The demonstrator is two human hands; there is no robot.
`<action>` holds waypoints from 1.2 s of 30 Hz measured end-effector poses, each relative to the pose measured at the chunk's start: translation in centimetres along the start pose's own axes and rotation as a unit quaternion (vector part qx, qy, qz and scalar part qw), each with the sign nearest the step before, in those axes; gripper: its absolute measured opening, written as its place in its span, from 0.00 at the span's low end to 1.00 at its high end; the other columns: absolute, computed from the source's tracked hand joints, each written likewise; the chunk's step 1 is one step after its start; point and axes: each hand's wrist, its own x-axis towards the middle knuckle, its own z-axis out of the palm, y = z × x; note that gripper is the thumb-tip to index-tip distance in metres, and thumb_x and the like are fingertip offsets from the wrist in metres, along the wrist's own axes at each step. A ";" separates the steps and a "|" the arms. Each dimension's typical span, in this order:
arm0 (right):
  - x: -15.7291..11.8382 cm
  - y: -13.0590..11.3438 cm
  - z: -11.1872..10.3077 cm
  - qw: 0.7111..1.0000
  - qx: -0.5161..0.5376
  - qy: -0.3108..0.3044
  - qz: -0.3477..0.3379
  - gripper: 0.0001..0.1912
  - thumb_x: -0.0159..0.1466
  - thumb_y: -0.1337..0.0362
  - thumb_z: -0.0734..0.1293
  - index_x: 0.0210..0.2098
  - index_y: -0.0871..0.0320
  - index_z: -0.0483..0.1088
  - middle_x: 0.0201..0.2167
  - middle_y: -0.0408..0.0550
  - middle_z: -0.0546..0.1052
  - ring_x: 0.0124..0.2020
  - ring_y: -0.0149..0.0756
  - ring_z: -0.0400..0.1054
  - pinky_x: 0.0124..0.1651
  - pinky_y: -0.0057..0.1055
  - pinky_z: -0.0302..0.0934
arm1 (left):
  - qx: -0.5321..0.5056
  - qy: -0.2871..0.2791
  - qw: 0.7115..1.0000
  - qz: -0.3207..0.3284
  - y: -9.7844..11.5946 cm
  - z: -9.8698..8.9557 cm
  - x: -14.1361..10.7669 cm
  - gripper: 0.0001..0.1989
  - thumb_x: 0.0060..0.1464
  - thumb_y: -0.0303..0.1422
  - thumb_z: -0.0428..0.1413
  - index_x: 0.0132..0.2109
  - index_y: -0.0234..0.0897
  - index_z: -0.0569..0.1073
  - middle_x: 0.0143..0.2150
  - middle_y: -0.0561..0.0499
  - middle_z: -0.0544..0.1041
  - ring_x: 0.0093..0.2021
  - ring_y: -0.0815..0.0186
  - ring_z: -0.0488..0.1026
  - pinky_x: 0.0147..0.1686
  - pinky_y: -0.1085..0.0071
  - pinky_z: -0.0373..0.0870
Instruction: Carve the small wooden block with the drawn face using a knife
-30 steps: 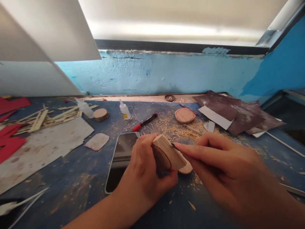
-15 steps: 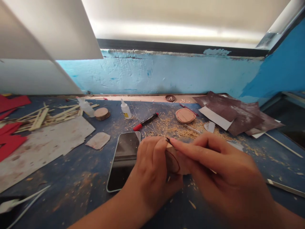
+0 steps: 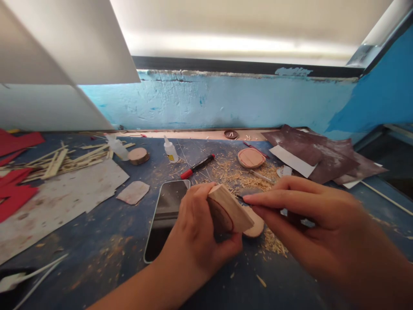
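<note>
My left hand (image 3: 196,228) is wrapped around a thick piece of wood (image 3: 235,212), tilted, with a curved dark-red line on its shadowed face. Its pale side faces right. My right hand (image 3: 309,219) pinches a thin tool with a dark tip (image 3: 239,197); the rest of it is hidden by the fingers. That tip is just right of the wood, and I cannot tell whether it touches. Below, between the hands, a flat pale wood piece (image 3: 254,224) lies on the table among shavings (image 3: 274,243).
A phone (image 3: 161,224) lies beside my left hand. Beyond are a red-and-black marker (image 3: 197,166), glue bottles (image 3: 170,150), a round wood slice (image 3: 138,156) and a red-outlined disc (image 3: 251,158). Sandpaper sheets (image 3: 322,155) are at right, thin sticks (image 3: 58,161) and grey card (image 3: 67,193) at left.
My right hand has drawn the tool tip back right and slightly down from the wood's top edge. The held wood has turned, showing more of its pale side, and the flat piece below is uncovered.
</note>
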 end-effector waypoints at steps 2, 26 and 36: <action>-0.1 0.0 0.1 1.000 0.002 -0.007 0.000 0.13 0.67 0.68 0.70 0.45 0.47 0.84 0.31 0.41 0.78 0.27 0.24 0.72 0.27 0.21 0.66 | -0.001 0.002 1.000 -0.005 0.0 -0.1 0.0 0.42 0.49 0.33 0.65 0.67 0.39 0.52 0.58 0.37 0.66 0.58 0.46 0.70 0.55 0.44 0.73; 0.0 0.3 0.6 0.997 0.065 0.040 0.026 0.13 0.67 0.68 0.71 0.46 0.47 0.84 0.36 0.43 0.81 0.31 0.30 0.76 0.26 0.24 0.68 | 0.028 0.003 0.997 0.065 0.6 0.0 0.2 0.42 0.47 0.29 0.64 0.65 0.32 0.55 0.57 0.35 0.67 0.59 0.45 0.68 0.56 0.44 0.73; -0.1 0.0 -0.1 1.000 0.026 -0.001 0.002 0.13 0.66 0.68 0.70 0.45 0.48 0.85 0.32 0.43 0.79 0.27 0.28 0.73 0.25 0.23 0.66 | 0.004 -0.015 1.000 0.000 0.0 -0.3 0.1 0.42 0.49 0.33 0.64 0.66 0.37 0.52 0.56 0.38 0.66 0.55 0.48 0.71 0.51 0.47 0.75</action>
